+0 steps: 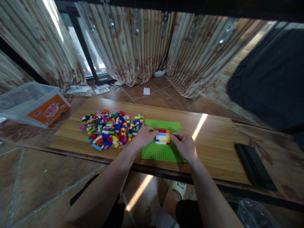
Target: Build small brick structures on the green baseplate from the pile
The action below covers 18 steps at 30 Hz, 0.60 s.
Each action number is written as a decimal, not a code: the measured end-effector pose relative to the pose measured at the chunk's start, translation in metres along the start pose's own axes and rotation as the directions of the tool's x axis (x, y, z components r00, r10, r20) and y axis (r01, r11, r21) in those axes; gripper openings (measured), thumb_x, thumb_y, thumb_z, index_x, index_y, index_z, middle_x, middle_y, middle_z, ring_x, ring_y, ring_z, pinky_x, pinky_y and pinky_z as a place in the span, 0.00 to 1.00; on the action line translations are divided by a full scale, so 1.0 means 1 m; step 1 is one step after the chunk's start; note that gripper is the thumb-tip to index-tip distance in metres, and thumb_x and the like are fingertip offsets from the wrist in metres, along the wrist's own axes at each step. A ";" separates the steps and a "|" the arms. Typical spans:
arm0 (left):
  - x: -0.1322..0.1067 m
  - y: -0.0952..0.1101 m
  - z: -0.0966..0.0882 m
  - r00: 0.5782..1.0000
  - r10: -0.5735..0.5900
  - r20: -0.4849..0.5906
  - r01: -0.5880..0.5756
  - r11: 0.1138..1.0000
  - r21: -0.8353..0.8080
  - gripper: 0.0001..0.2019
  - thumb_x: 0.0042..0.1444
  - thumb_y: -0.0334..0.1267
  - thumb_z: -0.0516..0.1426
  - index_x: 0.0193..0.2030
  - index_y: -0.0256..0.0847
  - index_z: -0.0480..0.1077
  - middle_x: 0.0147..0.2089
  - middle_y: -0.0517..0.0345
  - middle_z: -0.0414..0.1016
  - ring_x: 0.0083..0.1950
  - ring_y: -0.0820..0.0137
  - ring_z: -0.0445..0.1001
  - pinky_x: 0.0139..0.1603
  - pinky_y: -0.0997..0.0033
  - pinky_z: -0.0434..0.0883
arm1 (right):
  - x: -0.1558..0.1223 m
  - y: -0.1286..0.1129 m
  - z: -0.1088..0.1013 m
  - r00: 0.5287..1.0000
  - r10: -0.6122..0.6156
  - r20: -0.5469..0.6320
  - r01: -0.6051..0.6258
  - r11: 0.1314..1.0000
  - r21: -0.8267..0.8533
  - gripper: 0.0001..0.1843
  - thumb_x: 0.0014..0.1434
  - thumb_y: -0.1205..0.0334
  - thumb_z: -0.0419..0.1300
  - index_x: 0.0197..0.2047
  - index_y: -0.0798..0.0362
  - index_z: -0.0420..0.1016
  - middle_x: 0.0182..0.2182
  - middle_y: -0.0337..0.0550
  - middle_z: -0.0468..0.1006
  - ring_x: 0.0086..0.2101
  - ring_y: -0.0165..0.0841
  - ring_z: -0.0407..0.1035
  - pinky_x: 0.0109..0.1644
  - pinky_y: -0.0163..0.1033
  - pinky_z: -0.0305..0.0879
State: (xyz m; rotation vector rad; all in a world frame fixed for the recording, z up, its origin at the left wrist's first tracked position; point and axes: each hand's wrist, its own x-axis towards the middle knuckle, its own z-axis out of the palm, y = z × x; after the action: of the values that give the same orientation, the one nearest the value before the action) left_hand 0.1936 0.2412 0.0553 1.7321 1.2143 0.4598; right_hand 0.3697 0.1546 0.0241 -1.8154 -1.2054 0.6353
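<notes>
A small rectangle of toy bricks (161, 137) sits on a green studded baseplate (163, 154). It shows red along the far side, pale blue and white in the middle, orange and yellow at the right, and white and red along the near side. My left hand (145, 137) comes in from the left, with closed fingertips touching the far left corner of the bricks. At the right edge, my right hand (185, 144) has thumb and index finger pinched together close to the orange and yellow bricks. Whether a small piece is between them is hidden.
A spread pile of loose coloured bricks (114, 128) lies left of the baseplate on the wooden board (213, 142). A clear plastic box (35, 103) with an orange label stands at far left. A dark flat case (255, 166) lies at the right end. Curtains (133, 47) hang behind.
</notes>
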 end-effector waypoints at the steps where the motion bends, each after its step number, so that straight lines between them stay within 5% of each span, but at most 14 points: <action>1: 0.000 0.000 0.000 1.000 0.002 0.003 -0.002 1.000 0.003 0.14 0.55 0.40 0.54 0.26 0.34 0.74 0.17 0.63 0.64 0.24 0.73 0.63 0.28 0.74 0.59 | 0.000 -0.001 0.001 1.000 -0.001 -0.001 0.001 1.000 0.002 0.12 0.54 0.52 0.59 0.33 0.51 0.79 0.31 0.42 0.81 0.32 0.35 0.73 0.38 0.39 0.68; 11: 0.000 -0.003 0.008 1.000 0.013 -0.023 -0.012 0.999 0.038 0.13 0.55 0.41 0.55 0.30 0.34 0.76 0.21 0.59 0.69 0.27 0.72 0.67 0.30 0.74 0.62 | 0.008 0.004 0.003 0.996 0.088 -0.002 -0.088 0.996 0.036 0.13 0.48 0.51 0.63 0.28 0.52 0.80 0.25 0.41 0.80 0.26 0.32 0.71 0.29 0.35 0.63; 18: 0.001 -0.005 0.009 1.000 0.007 -0.020 -0.006 0.999 0.034 0.11 0.54 0.40 0.56 0.28 0.35 0.75 0.20 0.60 0.69 0.26 0.73 0.66 0.28 0.75 0.62 | 0.014 -0.008 0.002 0.953 0.300 0.046 -0.303 0.948 0.101 0.15 0.42 0.51 0.65 0.27 0.55 0.78 0.16 0.37 0.71 0.17 0.27 0.61 0.17 0.31 0.54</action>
State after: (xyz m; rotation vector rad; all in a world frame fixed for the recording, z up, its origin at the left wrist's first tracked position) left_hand 0.1978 0.2380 0.0468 1.7647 1.2374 0.4634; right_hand 0.3702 0.1692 0.0302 -1.9204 -0.8987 0.8852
